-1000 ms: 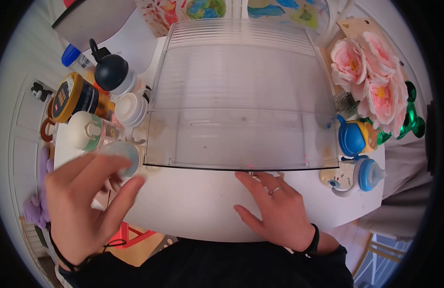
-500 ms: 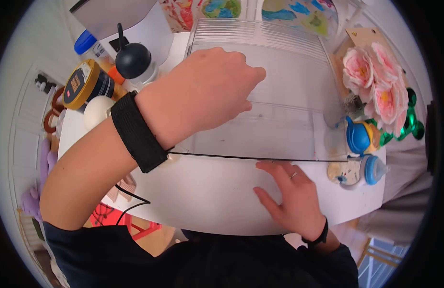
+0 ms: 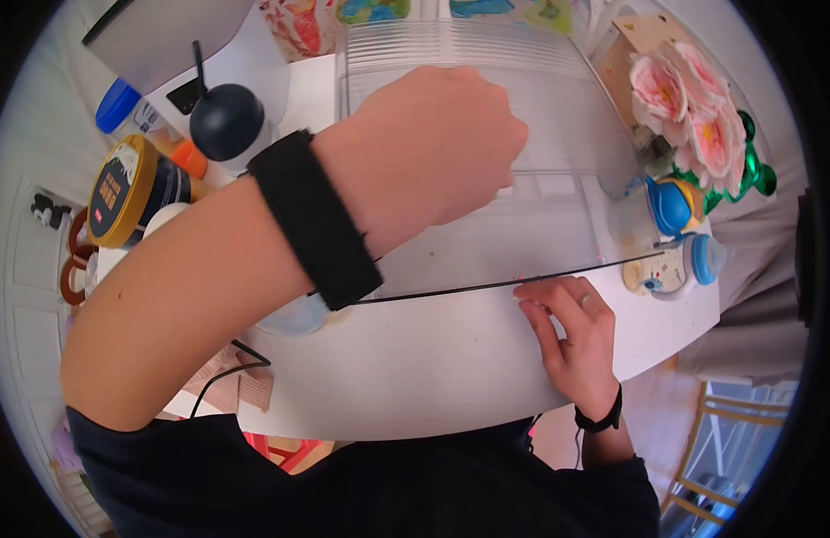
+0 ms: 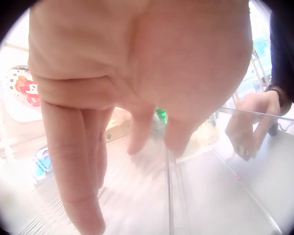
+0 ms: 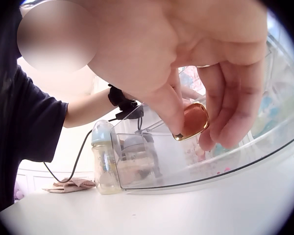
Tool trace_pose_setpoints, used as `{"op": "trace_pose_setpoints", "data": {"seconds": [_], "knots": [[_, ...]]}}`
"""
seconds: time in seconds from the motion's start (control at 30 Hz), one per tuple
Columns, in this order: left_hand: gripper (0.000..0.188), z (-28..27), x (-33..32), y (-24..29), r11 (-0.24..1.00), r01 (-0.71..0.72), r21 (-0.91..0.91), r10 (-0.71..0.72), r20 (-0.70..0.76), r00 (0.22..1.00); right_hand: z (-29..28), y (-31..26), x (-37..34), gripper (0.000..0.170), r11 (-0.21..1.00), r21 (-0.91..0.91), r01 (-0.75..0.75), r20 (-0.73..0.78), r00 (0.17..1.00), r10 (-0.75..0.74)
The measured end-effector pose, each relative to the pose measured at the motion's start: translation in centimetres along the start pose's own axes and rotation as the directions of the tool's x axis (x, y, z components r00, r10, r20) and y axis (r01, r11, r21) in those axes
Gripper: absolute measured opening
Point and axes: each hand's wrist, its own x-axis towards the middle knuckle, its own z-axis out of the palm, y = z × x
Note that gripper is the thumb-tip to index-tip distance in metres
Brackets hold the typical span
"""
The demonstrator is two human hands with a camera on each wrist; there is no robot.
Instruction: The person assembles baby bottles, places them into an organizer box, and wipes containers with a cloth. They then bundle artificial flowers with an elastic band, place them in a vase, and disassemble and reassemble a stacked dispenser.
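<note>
A large clear plastic cover [image 3: 486,242] with a ribbed far end and a dark front edge stands on the white table. My left hand [image 3: 433,143] is over it, back of the hand upward. In the left wrist view the fingers [image 4: 71,166] hang down above the clear plastic, with nothing seen between them. At the front edge, my ringed right hand [image 3: 581,336] has thumb and fingers bent together. The right wrist view shows them pinching a small brown, gold-rimmed piece [image 5: 193,122] in front of the clear wall.
On the left stand a dark round-topped bottle [image 3: 226,121], a gold-lidded tub [image 3: 119,193] and a blue-capped container [image 3: 119,108]. Pink flowers [image 3: 711,134], a blue-lidded cup [image 3: 670,206] and a baby bottle [image 3: 702,260] are on the right. A folded cloth [image 3: 240,381] lies front left.
My left hand has swung from the cover's left front corner up and right over its top. The right hand has stayed by the front edge, its thumb and fingers drawing together.
</note>
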Motion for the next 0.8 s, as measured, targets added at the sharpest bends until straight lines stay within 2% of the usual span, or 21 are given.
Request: {"op": "trace_pose_setpoints", "data": {"seconds": [0.03, 0.13, 0.23, 0.27, 0.33, 0.37, 0.4, 0.47, 0.53, 0.6, 0.7, 0.73, 0.8], "knots": [[0.04, 0.1, 0.1, 0.2, 1.0, -0.018, -0.005, 0.018, 0.005, 1.0, 0.0, 0.0, -0.5, 0.022, 1.0, 0.002, -0.017, -0.009, 1.0, 0.017], [0.04, 0.1, 0.2, 0.7, 0.998, 0.047, 0.048, -0.047, -0.002, 0.999, -0.7, 0.4, -2.1, 0.023, 0.999, -0.01, 0.035, -0.036, 0.999, -0.036], [0.043, -0.4, 0.4, 0.2, 0.994, 0.108, 0.018, -0.109, 0.054, 0.993, -1.0, 0.7, -3.8, 0.026, 0.999, 0.032, 0.035, 0.027, 0.999, -0.036], [0.037, -0.8, 0.5, 0.5, 0.99, 0.142, 0.015, -0.142, 0.074, 0.987, -1.5, 1.0, -3.9, 0.026, 0.999, 0.033, 0.043, 0.039, 0.998, -0.044], [0.032, -1.2, 0.6, 1.0, 0.984, 0.18, 0.005, -0.18, 0.116, 0.977, -2.7, 1.6, -4.1, 0.023, 0.997, 0.064, 0.047, 0.165, 0.985, -0.057], [0.037, -1.4, 0.7, 1.1, 0.979, 0.204, 0.005, -0.202, 0.151, 0.968, -2.3, 2.6, -3.9, 0.027, 0.988, 0.061, 0.144, 0.111, 0.982, -0.15], [0.044, -1.4, 0.8, 1.3, 0.971, 0.238, 0.009, -0.236, 0.181, 0.955, -2.5, 3.3, -3.5, 0.027, 0.985, 0.071, 0.16, 0.127, 0.978, -0.168], [0.044, -1.3, 0.7, 1.7, 0.953, 0.302, 0.005, -0.299, 0.162, 0.94, -3.4, 4.2, -2.6, 0.029, 0.961, 0.178, 0.212, 0.223, 0.942, -0.249], [0.045, -1.8, 0.9, 1.7, 0.956, 0.292, 0.016, -0.289, 0.2, 0.936, -4.1, 4.4, -1.8, 0.031, 0.954, 0.188, 0.233, 0.27, 0.922, -0.278], [0.045, -1.8, 0.7, 1.3, 0.961, 0.275, -0.015, -0.269, 0.163, 0.949, -4.5, 4.1, -1.7, 0.028, 0.956, 0.172, 0.238, 0.314, 0.907, -0.282], [0.043, -1.1, 0.4, 1.2, 0.973, 0.228, -0.021, -0.225, 0.093, 0.97, -3.6, 4.1, -2.4, 0.024, 0.957, 0.123, 0.263, 0.226, 0.931, -0.285], [0.041, -1.1, 0.3, 1.4, 0.973, 0.231, 0.001, -0.23, 0.068, 0.971, -3.5, 3.7, -2.6, 0.024, 0.96, 0.119, 0.253, 0.216, 0.937, -0.273], [0.04, -1.3, 0.1, 2.0, 0.967, 0.254, 0.002, -0.254, 0.091, 0.963, -4.1, 2.8, -2.9, 0.031, 0.982, 0.075, 0.175, 0.303, 0.934, -0.19]]}}
